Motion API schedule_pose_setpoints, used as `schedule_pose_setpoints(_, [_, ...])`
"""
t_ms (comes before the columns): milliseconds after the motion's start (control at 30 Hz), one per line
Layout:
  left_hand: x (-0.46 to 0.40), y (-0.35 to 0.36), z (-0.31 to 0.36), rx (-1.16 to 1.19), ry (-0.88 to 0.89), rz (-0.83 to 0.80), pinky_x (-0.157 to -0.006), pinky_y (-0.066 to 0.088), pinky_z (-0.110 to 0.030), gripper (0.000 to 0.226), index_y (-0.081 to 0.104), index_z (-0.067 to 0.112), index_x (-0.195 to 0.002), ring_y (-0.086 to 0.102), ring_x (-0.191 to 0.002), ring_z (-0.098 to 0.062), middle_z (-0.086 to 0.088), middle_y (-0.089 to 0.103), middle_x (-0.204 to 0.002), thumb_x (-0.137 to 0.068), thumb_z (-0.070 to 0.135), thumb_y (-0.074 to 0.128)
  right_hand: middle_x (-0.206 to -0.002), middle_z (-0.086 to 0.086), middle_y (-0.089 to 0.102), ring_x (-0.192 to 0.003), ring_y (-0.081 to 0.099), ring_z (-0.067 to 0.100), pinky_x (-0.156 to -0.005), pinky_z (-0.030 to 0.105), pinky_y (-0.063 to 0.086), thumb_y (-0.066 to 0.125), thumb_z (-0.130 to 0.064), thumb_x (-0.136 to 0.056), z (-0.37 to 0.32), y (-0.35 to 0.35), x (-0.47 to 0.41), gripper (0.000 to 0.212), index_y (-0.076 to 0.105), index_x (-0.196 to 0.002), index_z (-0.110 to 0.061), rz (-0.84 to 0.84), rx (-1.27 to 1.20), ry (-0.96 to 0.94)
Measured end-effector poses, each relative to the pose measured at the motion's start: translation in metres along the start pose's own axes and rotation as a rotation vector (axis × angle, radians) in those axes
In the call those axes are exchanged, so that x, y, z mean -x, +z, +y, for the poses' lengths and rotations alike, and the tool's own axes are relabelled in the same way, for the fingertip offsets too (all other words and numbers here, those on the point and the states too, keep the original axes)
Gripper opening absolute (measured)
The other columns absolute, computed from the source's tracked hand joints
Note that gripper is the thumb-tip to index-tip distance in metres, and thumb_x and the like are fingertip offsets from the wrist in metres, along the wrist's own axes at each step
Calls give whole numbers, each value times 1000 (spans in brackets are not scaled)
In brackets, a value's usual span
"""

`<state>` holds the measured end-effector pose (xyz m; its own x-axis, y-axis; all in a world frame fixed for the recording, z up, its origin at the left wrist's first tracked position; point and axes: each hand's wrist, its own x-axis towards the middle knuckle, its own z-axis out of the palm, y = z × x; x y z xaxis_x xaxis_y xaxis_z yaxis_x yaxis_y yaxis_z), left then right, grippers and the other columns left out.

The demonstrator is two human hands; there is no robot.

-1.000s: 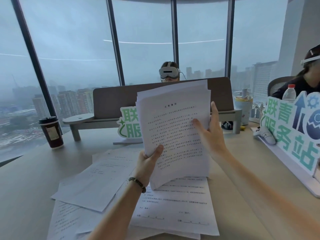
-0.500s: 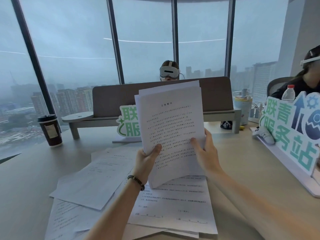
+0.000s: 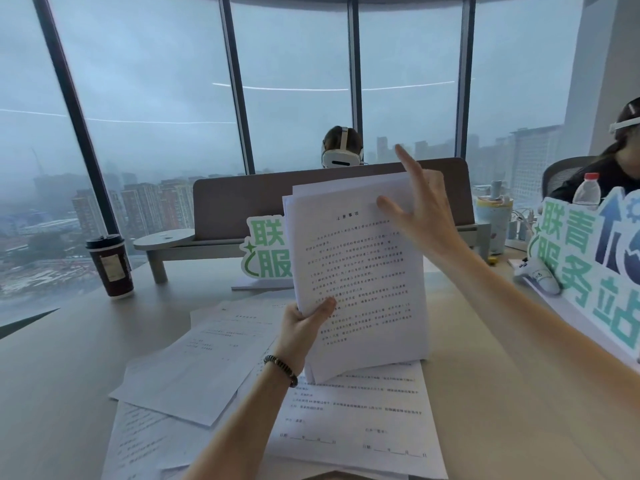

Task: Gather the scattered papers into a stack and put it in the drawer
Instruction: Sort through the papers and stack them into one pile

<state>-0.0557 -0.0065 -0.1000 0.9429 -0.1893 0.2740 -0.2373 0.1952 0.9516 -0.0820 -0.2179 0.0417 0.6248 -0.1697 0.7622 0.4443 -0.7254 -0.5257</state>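
Note:
A stack of printed white papers point(image 3: 360, 271) stands upright above the desk, its lower edge resting on the sheets below. My left hand point(image 3: 304, 323) grips the stack's lower left edge, thumb on the front page. My right hand point(image 3: 422, 206) is at the stack's upper right corner with fingers spread and straight, thumb across the top of the front page. More loose sheets point(image 3: 194, 365) lie scattered flat on the desk point(image 3: 52, 375) below and to the left, one large sheet point(image 3: 353, 427) directly under the stack. No drawer is in view.
A dark paper coffee cup point(image 3: 110, 266) stands at the left. A brown divider panel point(image 3: 242, 202) crosses the desk behind the papers, with green-lettered signs point(image 3: 266, 251) in front and another sign point(image 3: 588, 268) at the right. A water bottle point(image 3: 587, 189) and two seated people are beyond.
My right hand has moved up from the stack's lower right side to its upper right corner and spread its fingers. The stack has tilted slightly right. My left hand keeps its grip.

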Motion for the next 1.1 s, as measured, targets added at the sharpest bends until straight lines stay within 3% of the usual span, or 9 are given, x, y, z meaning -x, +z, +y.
schedule_pose_setpoints(167, [-1,0,1,23,-27,1,-79,59,-48,15,73,11,-103,72,-94,-31,-12,76,-102,-92,16,64,-133,0,39,-117,36,5,-101,22,28,59,-37,-96,12,0,-8,45,56,-139,-25,52,73,59])
schedule_pose_setpoints(333, [0,2,2,2,-23,11,-79,60,-46,22,72,7,-106,72,-95,-31,-14,75,-103,-91,22,66,-128,-9,42,-118,41,4,-106,30,37,61,-29,-95,22,3,1,58,40,-150,-30,46,-37,78])
schedule_pose_setpoints(433, [2,2,4,-4,-15,11,-73,60,-38,20,72,9,-104,73,-93,-28,-11,76,-101,-91,22,65,-125,-8,57,-111,62,10,-92,30,50,67,-25,-93,32,6,15,80,18,-156,-35,-31,-455,253])
schedule_pose_setpoints(500, [3,3,5,-3,-19,0,-72,60,-38,20,72,10,-104,74,-91,-26,-10,76,-101,-92,23,64,-116,-2,70,-101,70,15,-84,36,58,68,-26,-92,45,13,32,68,32,-150,-24,-82,-637,403])
schedule_pose_setpoints(567, [5,4,7,3,-21,-16,-72,60,-39,18,73,12,-103,74,-90,-26,-10,77,-99,-93,22,63,-113,-3,72,-97,72,14,-78,33,59,64,-27,-95,60,26,56,38,52,-129,-16,-135,-640,485])
schedule_pose_setpoints(633, [5,4,7,3,-18,-18,-71,61,-39,16,73,14,-102,74,-89,-26,-9,77,-98,-93,21,63,-117,-4,69,-96,71,8,-75,27,56,58,-28,-98,70,41,79,26,51,-120,-15,-175,-636,529])
schedule_pose_setpoints(800, [4,5,6,14,-17,9,-76,60,-45,15,72,14,-104,73,-92,-28,-9,77,-100,-92,19,63,-116,-17,62,-103,63,3,-84,30,52,49,-20,-103,75,50,97,21,39,-121,-16,-158,-562,485])
schedule_pose_setpoints(1000, [1,5,5,32,-16,79,-77,60,-46,13,72,17,-101,73,-93,-29,-7,77,-97,-93,22,62,-117,-20,58,-101,58,0,-75,21,49,45,-16,-104,71,51,110,35,30,-128,-36,-251,-366,392])
schedule_pose_setpoints(1100, [1,4,7,39,-24,93,-74,60,-43,11,72,16,-98,73,-91,-29,-6,78,-93,-92,20,64,-115,-20,59,-102,57,-2,-77,23,48,45,-13,-103,70,53,111,43,31,-135,-38,-194,-353,372])
